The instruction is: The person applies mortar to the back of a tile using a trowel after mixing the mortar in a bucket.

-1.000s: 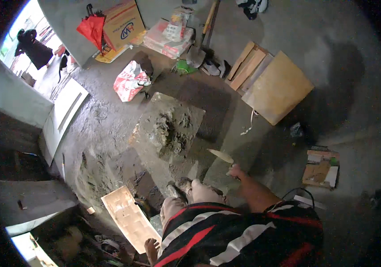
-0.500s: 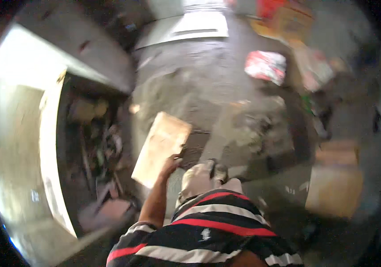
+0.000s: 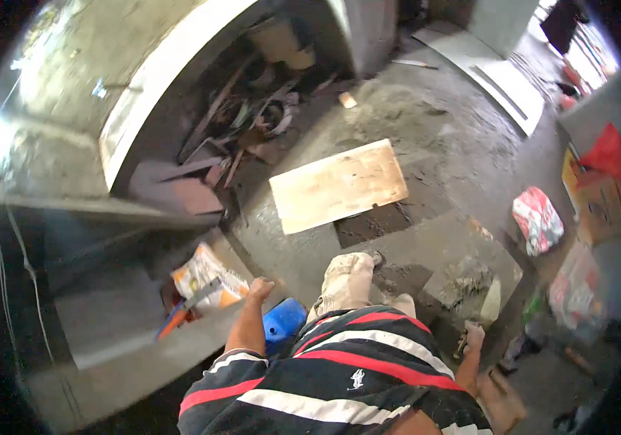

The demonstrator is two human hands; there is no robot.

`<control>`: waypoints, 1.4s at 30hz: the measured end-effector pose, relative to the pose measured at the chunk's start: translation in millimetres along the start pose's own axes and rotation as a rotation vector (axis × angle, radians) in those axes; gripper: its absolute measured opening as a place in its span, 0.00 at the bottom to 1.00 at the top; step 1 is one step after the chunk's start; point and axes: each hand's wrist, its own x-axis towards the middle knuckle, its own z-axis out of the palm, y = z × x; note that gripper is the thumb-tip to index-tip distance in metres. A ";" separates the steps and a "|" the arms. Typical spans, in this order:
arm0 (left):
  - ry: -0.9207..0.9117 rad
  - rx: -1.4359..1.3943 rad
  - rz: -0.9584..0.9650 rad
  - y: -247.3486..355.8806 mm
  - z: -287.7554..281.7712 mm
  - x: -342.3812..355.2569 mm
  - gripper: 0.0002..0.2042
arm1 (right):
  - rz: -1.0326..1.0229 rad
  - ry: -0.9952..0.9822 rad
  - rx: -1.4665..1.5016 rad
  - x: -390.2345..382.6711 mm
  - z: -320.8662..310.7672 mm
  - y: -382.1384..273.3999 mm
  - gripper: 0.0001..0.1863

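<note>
My right hand [image 3: 473,335] grips a trowel with a long pale blade [image 3: 492,300], beside a heap of wet mortar [image 3: 468,275] on a grey board. My left hand [image 3: 258,289] is raised with curled fingers; what they hold, if anything, is hidden. Near it are a blue plastic container [image 3: 284,319] and a white-and-orange sack [image 3: 207,276] with a saw-like tool across it. A pale wooden board [image 3: 337,185] lies on the muddy floor in front of my legs, apart from both hands.
At the upper left, a dark recess holds scrap boards and debris [image 3: 245,127]. A white panel [image 3: 502,83] lies by the doorway, where another person [image 3: 564,25] stands. Bags [image 3: 539,221], a red umbrella [image 3: 602,152] and a cardboard box [image 3: 600,206] crowd the right side.
My view has swung left. My left hand, at the wooden board half a second ago, is now away from it, and the board lies turned crosswise. My right hand still has the trowel.
</note>
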 end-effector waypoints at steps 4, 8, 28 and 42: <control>-0.014 -0.401 0.141 67.0 86.3 -29.5 0.20 | -0.270 -0.050 -0.096 112.9 -74.1 -13.0 0.10; 0.029 -0.365 0.020 22.0 137.9 -171.7 0.13 | -0.174 -0.242 -0.601 65.6 -42.4 1.0 0.09; -0.064 -0.514 0.023 -37.8 181.7 -228.8 0.26 | 0.046 -0.312 -0.542 45.4 -8.3 -30.5 0.08; 0.098 -0.232 0.247 -116.2 178.5 -163.3 0.18 | -0.318 -0.511 -0.931 38.4 71.6 -62.2 0.08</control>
